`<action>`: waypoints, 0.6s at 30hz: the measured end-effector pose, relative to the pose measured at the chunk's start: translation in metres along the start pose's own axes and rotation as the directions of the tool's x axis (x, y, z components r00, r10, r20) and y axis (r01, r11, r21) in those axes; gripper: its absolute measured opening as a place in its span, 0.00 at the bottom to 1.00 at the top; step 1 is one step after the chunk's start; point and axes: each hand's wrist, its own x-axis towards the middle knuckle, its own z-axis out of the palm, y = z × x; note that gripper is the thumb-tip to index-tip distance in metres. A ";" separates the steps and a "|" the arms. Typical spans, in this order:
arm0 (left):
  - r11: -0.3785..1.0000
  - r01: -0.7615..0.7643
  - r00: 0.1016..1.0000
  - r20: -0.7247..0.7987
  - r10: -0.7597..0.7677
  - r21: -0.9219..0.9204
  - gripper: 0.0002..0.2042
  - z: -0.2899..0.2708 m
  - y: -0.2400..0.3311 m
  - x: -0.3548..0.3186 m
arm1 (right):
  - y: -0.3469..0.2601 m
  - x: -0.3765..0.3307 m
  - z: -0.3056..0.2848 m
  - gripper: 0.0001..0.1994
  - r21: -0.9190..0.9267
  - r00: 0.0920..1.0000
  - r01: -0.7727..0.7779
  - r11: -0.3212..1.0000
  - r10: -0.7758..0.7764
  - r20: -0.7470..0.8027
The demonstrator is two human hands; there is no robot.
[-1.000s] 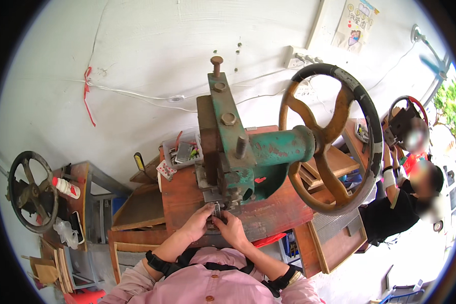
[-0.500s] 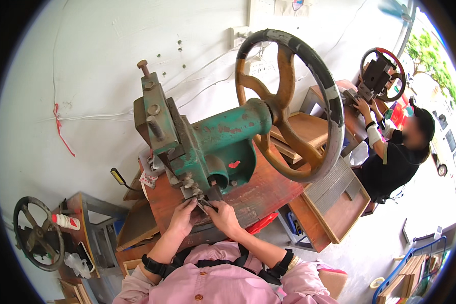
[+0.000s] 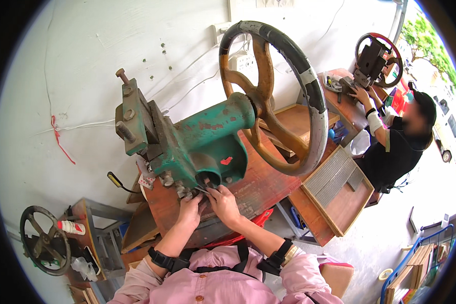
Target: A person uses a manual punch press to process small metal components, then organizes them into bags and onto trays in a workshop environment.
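Note:
A green cast-iron hand press (image 3: 215, 124) with a large spoked handwheel (image 3: 316, 96) stands on a worn red-brown bench (image 3: 258, 185). At the foot of the press, my left hand (image 3: 189, 212) is closed beside the bolts of its base. My right hand (image 3: 225, 206) pinches the end of a thin grey metal piece (image 3: 201, 190) just under the hollow of the press. The two hands are close together, fingertips almost meeting. Whatever lies in the left fingers is hidden by the hand itself.
Right of the bench, a wooden tray (image 3: 334, 230) holds rows of grey strips. Another person (image 3: 397, 142) works at a second press (image 3: 375, 61) farther right. A handwheel (image 3: 45, 240) and a white bottle (image 3: 72, 227) are at left. A blue cart (image 3: 415, 268) stands lower right.
The view has shifted, so the press appears farther left and higher. Both hands have moved from in front of the clamp bolts to beneath the hollow of the press, still close together.

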 end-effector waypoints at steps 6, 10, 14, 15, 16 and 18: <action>0.995 -0.038 0.999 -0.021 0.036 -0.095 0.07 0.012 0.004 -0.004 | 0.004 0.006 0.002 0.09 0.090 0.996 0.084 0.992 -0.086 0.018; 0.997 -0.077 0.997 -0.023 0.078 0.024 0.07 0.001 -0.003 0.010 | 0.000 0.009 -0.003 0.09 0.191 0.998 0.013 0.981 -0.024 0.054; 0.926 -0.158 0.943 -0.225 0.244 0.344 0.08 0.006 -0.001 0.025 | -0.005 0.007 -0.013 0.09 0.239 0.993 -0.087 0.967 0.067 0.094; 0.878 -0.072 0.889 -0.369 0.272 0.474 0.09 0.017 0.005 0.022 | -0.002 0.006 -0.016 0.09 0.238 0.993 -0.088 0.967 0.067 0.096; 0.879 -0.070 0.889 -0.370 0.270 0.472 0.09 0.019 0.002 0.025 | 0.002 0.004 -0.019 0.10 0.228 0.990 -0.123 0.966 0.104 0.093; 0.719 -0.064 0.794 -0.401 0.456 0.692 0.14 0.020 -0.006 0.036 | 0.007 0.001 -0.026 0.10 0.217 0.986 -0.157 0.964 0.139 0.094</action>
